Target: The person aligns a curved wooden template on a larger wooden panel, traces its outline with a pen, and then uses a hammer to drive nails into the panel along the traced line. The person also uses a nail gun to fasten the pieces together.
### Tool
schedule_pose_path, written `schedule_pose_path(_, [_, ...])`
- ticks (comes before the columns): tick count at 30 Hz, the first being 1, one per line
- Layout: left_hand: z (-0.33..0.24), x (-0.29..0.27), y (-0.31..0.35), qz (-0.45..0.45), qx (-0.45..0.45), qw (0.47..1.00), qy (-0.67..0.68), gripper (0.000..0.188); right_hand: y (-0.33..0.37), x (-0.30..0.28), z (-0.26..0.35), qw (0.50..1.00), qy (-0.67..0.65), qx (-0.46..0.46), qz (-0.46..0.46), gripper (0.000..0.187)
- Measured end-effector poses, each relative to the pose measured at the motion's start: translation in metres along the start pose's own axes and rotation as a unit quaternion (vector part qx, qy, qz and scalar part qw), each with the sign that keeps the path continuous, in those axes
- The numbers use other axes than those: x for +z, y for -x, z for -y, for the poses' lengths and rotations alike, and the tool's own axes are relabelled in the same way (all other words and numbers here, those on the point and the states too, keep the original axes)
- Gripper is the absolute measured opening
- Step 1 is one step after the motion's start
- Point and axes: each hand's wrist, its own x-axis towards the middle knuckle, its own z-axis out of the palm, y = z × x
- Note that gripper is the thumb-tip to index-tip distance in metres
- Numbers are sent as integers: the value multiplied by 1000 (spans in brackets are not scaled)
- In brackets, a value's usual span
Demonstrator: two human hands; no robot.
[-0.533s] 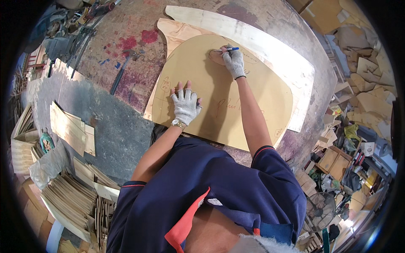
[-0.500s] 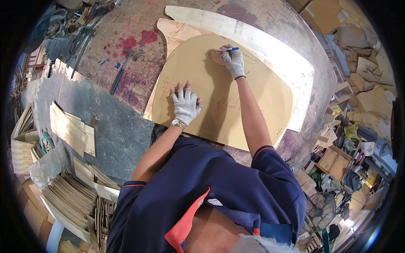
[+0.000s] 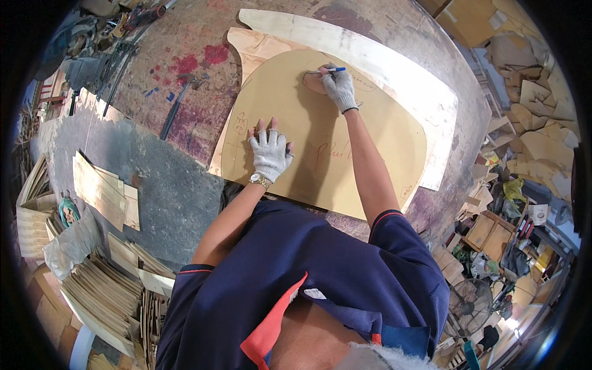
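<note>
Had the left hand (image 3: pixel 270 154) laid palm down near the left edge of a big tan board (image 3: pixel 271 92), with fingers spread wide and not closed around anything visible. Had the right hand (image 3: pixel 340 89) up near the far edge of the same board, pinched snugly around a blue-ended pen (image 3: pixel 337 69) pointing leftward over the surface. Couldn't tell about the tip touching down or just hovering (way too small and shaded over there). Wore pale knit gloves (image 3: pixel 269 165) with bare fingertips, plus a wristwatch (image 3: pixel 259 179) on the left wrist. Had the board lying flat in front of the body, rounded at the far side, marked with reddish handwriting (image 3: pixel 322 156), partly covering a light wood sheet (image 3: pixel 253 46) and a longer whitish panel (image 3: pixel 382 65). Spotted a hammer (image 3: pixel 175 110) off to the left on the stained work surface (image 3: pixel 142 80), well apart from both hands. Also noticed some thin wood offcuts (image 3: pixel 102 188) farther left, a packed stack of thin wooden pieces (image 3: pixel 102 290) at lower left, and a fan (image 3: pixel 470 306) amid clutter at lower right.
</note>
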Motion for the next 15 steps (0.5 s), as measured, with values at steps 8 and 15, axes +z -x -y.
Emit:
schedule_pose_path(8, [0,0,0,-4,-1,1000,4,36,5,-4,-9,999,-26,22,-7,27])
schedule_pose_path(15, [0,1,1,-4,0,1000,-4,36,0,-2,6,999,11,23,36,29])
